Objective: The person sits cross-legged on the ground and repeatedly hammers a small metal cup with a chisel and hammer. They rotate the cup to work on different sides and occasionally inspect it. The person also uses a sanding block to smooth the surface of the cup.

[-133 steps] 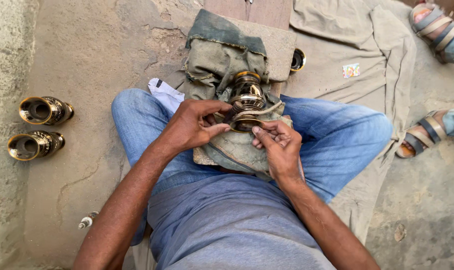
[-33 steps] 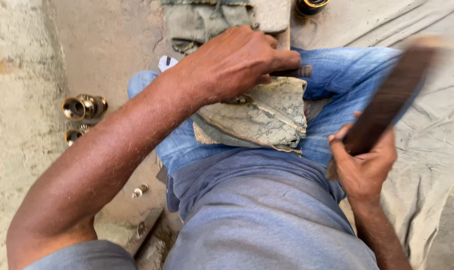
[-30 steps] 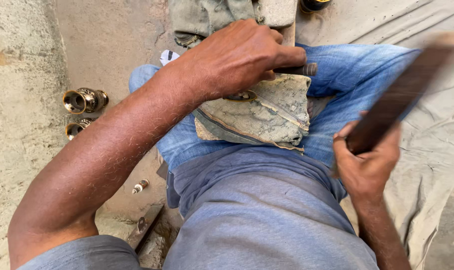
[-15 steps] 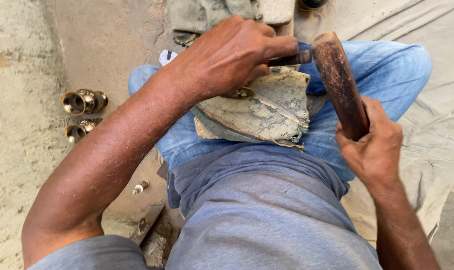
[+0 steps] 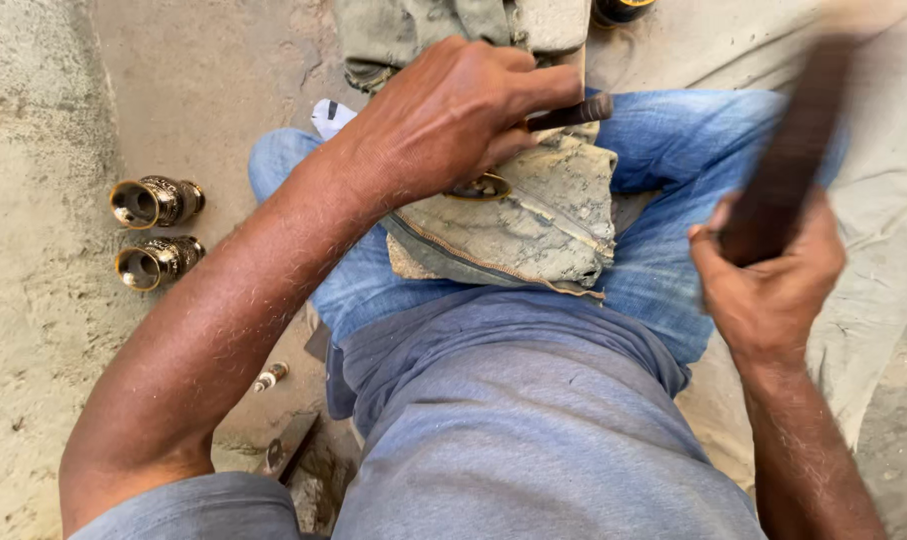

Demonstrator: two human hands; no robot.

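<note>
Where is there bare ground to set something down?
Left of the two brass pieces the sandy floor lies bare; so does the cloth sheet beyond the right hand. The lap under the left hand is crowded.

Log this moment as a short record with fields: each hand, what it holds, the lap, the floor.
left hand: pressing a dark rod and a brass piece onto the cloth pad
right hand: gripping a dark wooden stick, raised and blurred
lap: folded worn cloth pad on jeans
floor, left: two brass fittings lying side by side

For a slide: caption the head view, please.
Left hand pins a dark punch on lap cloth; right hand raises a blurred wooden mallet.
</note>
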